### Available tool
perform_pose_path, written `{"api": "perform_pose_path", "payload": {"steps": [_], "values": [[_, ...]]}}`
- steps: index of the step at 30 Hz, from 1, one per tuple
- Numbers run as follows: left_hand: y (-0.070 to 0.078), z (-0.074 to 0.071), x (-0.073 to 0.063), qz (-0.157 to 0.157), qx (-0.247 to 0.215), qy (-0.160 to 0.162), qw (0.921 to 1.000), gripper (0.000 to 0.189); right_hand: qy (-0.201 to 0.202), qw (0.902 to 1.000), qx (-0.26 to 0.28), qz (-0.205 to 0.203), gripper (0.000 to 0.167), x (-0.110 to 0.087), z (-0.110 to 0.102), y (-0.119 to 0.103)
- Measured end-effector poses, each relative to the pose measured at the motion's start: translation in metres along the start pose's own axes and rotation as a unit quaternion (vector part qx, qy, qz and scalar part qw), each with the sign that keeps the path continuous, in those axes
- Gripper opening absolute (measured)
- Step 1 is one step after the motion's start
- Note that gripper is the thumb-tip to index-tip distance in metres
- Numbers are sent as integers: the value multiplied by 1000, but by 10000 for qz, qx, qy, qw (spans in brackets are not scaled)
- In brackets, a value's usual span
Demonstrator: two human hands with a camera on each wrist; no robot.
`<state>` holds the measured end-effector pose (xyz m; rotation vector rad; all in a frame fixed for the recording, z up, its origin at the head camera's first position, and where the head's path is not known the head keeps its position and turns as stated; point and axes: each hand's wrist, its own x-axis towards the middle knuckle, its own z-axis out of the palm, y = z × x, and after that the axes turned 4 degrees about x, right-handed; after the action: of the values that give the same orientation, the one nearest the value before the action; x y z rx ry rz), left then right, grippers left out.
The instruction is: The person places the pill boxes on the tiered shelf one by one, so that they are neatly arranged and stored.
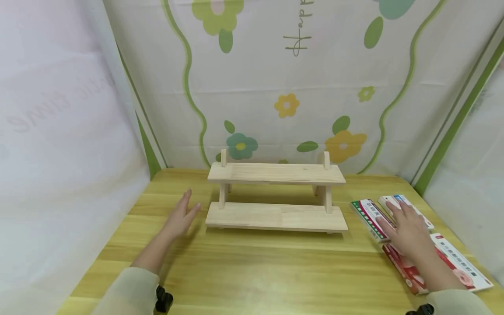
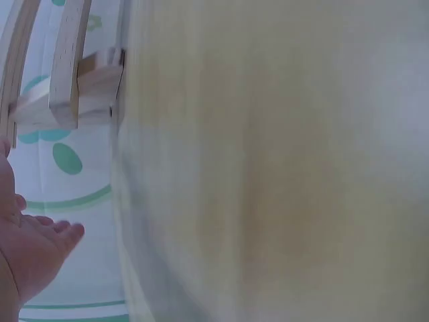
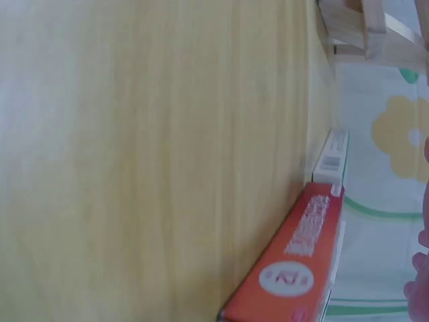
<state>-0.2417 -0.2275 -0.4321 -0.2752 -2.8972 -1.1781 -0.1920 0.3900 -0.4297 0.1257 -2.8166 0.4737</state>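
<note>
In the head view a pale two-tier wooden shelf [image 1: 275,174] stands at the back of the table. My left hand [image 1: 180,221] is held just left of it, thumb apart from the fingers, holding nothing. At the right, my right hand [image 1: 411,232] reaches over several flat boxes with its fingers spread. Under its fingertips are a green, maroon and white box [image 1: 366,214] and a white and blue box [image 1: 395,198], both partly hidden. Nearer its wrist lie a red box [image 1: 405,271] and a white and red box [image 1: 468,267]. The right wrist view shows the red box's side [image 3: 295,248].
The wooden table [image 1: 275,271] has light grain. A white floral cloth [image 1: 256,78] hangs behind it, with more cloth at the left [image 1: 78,175] and right [image 1: 468,175] sides. The shelf's upright end pieces rise above its top board.
</note>
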Motion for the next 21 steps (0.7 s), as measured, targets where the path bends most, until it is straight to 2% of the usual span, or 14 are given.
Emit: {"api": "perform_pose_path", "payload": {"steps": [5, 12, 17, 21], "values": [[3, 10, -10, -99, -644, -100, 9978, 81, 86, 9991, 234, 350, 70, -14, -10, 14], [5, 28, -17, -308, -1484, -150, 9883, 86, 39, 9953, 503, 826, 76, -35, -20, 36], [6, 44, -19, -513, -1775, 11, 9828, 84, 246, 9913, 610, 1141, 77, -45, -24, 48], [6, 55, -19, -505, -1980, 259, 9786, 82, 257, 9858, 627, 1538, 78, -52, -28, 57]]}}
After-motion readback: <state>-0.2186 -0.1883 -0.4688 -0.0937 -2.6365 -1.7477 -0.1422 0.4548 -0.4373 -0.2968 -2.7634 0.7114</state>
